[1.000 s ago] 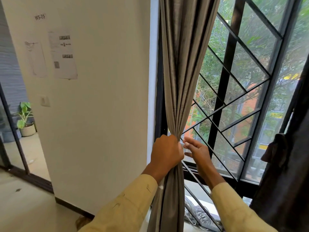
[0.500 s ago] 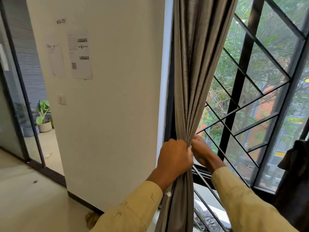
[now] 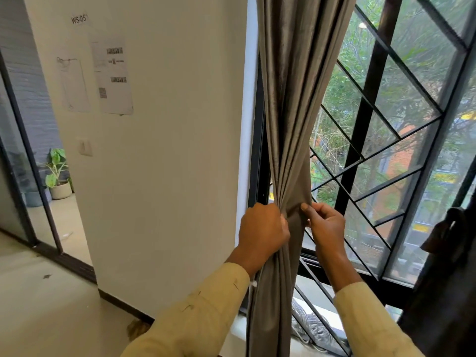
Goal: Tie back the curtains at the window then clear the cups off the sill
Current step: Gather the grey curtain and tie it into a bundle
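Hanging at the left side of the window (image 3: 401, 155), the grey-brown curtain (image 3: 291, 112) looked shiny and had many long folds. It was wide up high and squeezed into 1 tight bunch lower down. Below the bunch it fell loose past the sill (image 3: 235, 333).

The left hand (image 3: 262, 230) was curled around the bunch and gripped it from the wall side. The right hand (image 3: 325, 225) pinched the cloth on the window side, with the thumb in front and the fingers bent. The 2 hands were at about the same height, with only a strip of cloth between them. Both arms wore pale yellow sleeves (image 3: 201, 313).

The top and the bottom of the curtain were cut off by the picture's edge. The left hand's fingertips were hidden in the folds. Only a small bit of the sill showed, because the curtain and sleeves covered most of it.

A grey striped thing (image 3: 309, 328) lay behind the black bars (image 3: 365, 119), low by the sill, and I could not tell what it was. A dark curtain (image 3: 448, 253) hung at the far right, partly out of view. It had a lump on it that was too dim to make out. The words on the 2 papers (image 3: 113, 78) on the white wall (image 3: 167, 176) were too blurry to read.
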